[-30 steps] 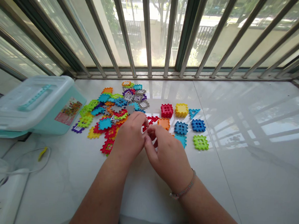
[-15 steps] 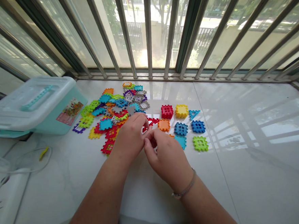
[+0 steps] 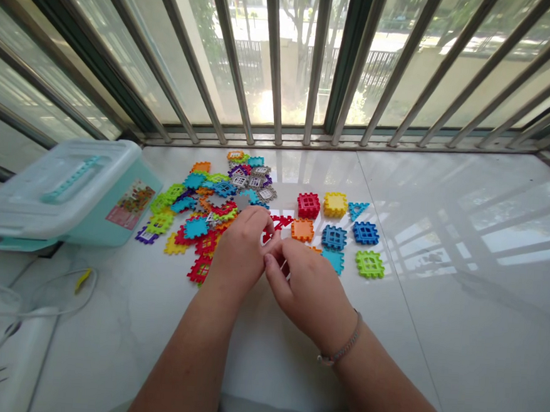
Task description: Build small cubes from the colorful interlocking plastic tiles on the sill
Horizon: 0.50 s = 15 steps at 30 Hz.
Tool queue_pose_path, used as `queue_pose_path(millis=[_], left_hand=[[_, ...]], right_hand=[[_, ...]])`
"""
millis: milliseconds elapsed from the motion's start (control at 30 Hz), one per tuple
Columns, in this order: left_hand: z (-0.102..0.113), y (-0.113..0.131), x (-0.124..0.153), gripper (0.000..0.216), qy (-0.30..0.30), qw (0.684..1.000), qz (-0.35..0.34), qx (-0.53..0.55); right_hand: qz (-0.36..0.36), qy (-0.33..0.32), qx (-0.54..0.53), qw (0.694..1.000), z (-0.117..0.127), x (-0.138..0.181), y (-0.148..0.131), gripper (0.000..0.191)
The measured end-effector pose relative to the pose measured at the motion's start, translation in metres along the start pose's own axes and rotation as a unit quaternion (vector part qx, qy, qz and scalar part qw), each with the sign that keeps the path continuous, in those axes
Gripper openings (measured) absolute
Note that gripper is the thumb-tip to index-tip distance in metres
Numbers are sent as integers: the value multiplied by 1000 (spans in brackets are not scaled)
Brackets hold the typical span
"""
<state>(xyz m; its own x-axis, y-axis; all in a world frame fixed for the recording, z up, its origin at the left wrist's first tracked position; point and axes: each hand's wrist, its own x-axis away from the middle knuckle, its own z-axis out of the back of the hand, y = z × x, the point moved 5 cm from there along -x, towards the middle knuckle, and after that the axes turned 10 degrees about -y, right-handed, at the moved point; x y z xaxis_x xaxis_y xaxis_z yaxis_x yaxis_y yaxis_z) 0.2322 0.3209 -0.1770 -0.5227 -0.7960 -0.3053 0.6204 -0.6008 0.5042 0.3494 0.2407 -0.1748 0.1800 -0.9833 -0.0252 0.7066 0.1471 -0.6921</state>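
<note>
My left hand (image 3: 241, 251) and my right hand (image 3: 309, 290) meet at the middle of the white marble sill, fingers pinched together on red toothed plastic tiles (image 3: 276, 223) that show just beyond the fingertips. A loose pile of coloured interlocking tiles (image 3: 199, 210) lies left of and behind my left hand. To the right stand assembled pieces: a red cube (image 3: 308, 204), a yellow cube (image 3: 335, 204), an orange piece (image 3: 302, 229), two blue squares (image 3: 348, 234), a blue triangle (image 3: 358, 209) and a green square (image 3: 369, 263).
A mint-green storage box with a clear lid (image 3: 63, 194) sits at the left. A white device with a cable (image 3: 5, 350) lies at the lower left. Metal window bars (image 3: 275, 62) run along the sill's far edge. Bare marble (image 3: 465, 244) stretches to the right.
Both hands stay together over the red tiles; the right fingers have closed in slightly toward the left hand. Nothing else has moved.
</note>
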Motion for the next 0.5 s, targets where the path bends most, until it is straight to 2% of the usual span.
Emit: queue_pose_path(millis=[100,233,300,433,500], left_hand=[[2,0,-1,24,12,1000,-2,0],[4,0,0,23,5,1000,-1,3],[4,0,0,22,0,1000,-2,3],[2,-1,0,23,8,1000,-3,1],[1,-1,0,24,11,1000,-3,3]], right_hand=[[12,-31,23,999,-3,0,-2,21],[-2,-9,-40,999,-1,1,-2,6],[-10,-6,-63,998,0,1,-1,12],[12,-18,-35,999,0,1,-2,5],[25,-26,-9,999,0,1,-2,12]])
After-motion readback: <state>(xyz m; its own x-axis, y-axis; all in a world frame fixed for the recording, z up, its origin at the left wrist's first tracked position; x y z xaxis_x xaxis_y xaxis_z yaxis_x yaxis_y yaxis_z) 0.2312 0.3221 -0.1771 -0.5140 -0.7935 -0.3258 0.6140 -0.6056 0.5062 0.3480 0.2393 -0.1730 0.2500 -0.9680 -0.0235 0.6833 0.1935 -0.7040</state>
